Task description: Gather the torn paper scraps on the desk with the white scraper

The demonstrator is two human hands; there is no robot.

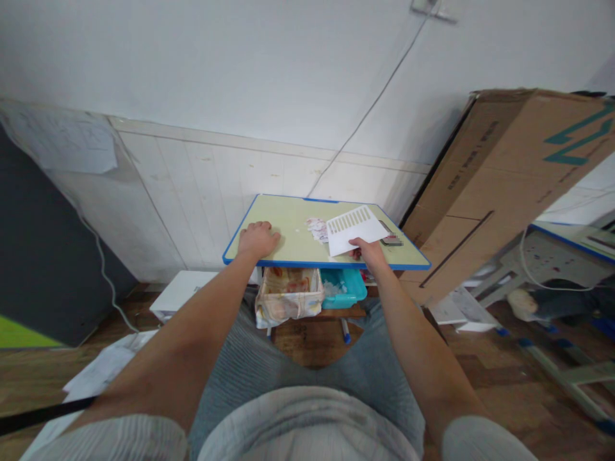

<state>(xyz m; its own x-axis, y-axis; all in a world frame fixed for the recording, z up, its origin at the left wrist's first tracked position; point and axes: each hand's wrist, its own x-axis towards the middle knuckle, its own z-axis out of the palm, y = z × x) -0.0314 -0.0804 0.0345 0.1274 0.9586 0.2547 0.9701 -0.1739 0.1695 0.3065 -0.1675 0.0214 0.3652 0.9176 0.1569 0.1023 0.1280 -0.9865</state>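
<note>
My right hand (367, 252) pinches the lower edge of a white sheet (353, 232), thumb on top. A row of grey-brown strips runs along the sheet's far part; I cannot read what they are. The sheet is above the right half of a pale yellow desk top (283, 214) with a blue rim. My left hand (258, 240) rests on the desk's left side, thumb apart from the fingers, with nothing visible in it. Between the hands lies a small heap of pale paper pieces (317, 229). A dark flat object (391, 234), partly blurred out, lies right of the sheet.
Under the desk sit a cloth-lined basket (290, 309) and a turquoise bin (354, 294). A tall cardboard box (480, 186) stands close on the right. The wall (216, 77) rises behind the desk, with a cable (372, 105) running down it. A white box (180, 293) is at left.
</note>
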